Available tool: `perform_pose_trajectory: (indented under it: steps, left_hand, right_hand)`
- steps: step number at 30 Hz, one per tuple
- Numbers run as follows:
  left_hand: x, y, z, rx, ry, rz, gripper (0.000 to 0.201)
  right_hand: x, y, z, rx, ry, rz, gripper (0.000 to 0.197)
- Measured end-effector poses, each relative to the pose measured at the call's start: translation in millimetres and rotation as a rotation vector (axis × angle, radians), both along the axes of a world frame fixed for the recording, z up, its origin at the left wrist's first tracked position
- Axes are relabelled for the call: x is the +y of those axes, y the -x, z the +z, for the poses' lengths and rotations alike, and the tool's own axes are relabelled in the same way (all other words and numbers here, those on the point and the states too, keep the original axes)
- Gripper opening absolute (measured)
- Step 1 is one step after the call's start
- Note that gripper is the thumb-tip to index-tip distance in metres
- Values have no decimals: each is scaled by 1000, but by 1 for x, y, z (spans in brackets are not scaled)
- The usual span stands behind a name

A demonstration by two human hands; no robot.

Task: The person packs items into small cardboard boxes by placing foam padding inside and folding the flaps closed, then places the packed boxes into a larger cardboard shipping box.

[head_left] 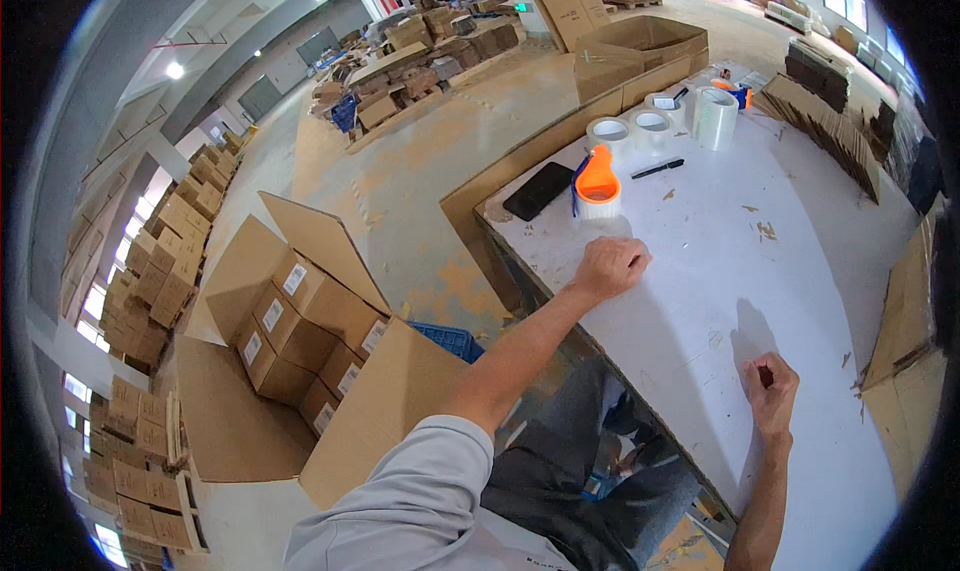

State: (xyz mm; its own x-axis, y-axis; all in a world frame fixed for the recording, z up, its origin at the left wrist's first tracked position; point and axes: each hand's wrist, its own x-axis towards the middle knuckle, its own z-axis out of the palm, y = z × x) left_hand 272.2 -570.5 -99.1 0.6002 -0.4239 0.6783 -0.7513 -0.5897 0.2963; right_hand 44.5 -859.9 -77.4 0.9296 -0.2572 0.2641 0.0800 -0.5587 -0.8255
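My left hand [612, 268] is curled into a loose fist at the white tabletop's near left side, and nothing shows in it. Nearest to it stands an orange tape dispenser [598, 176] with a roll of clear tape. My right hand [770, 393] is also closed, its fingers curled round an empty hollow, over the bare right part of the white table [690, 341]. A black phone [539, 191] lies left of the dispenser, and a black pen [657, 169] lies to its right. Several tape rolls [653, 131] stand farther back.
On my left an open carton [240, 421] holds several small labelled boxes [285, 326]. A blue crate [445, 341] sits beside it. Flattened cardboard [820, 136] lies at the table's far right, and a cardboard box [905, 341] edges its right side. Stacked cartons [165, 251] line the far left.
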Motion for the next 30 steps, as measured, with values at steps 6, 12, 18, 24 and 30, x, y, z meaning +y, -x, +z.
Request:
perform_pose_trajectory:
  steps: [6,12,18,24,30]
  left_hand:
    - [-1,-1,-1,13,12,-6,19]
    - [1,-4,-4,-59,-10,2,19]
    - [0,0,1,9,13,-23,20]
    - [4,-3,-4,-120,50,-22,18]
    - [-3,0,2,-59,48,-45,22]
  right_hand:
    - [-4,0,-5,-8,39,-9,23]
    - [0,-1,0,7,32,-7,22]
    - [-2,0,-1,21,2,-1,22]
    - [3,0,3,29,-17,7,21]
    - [-3,0,-2,7,35,8,20]
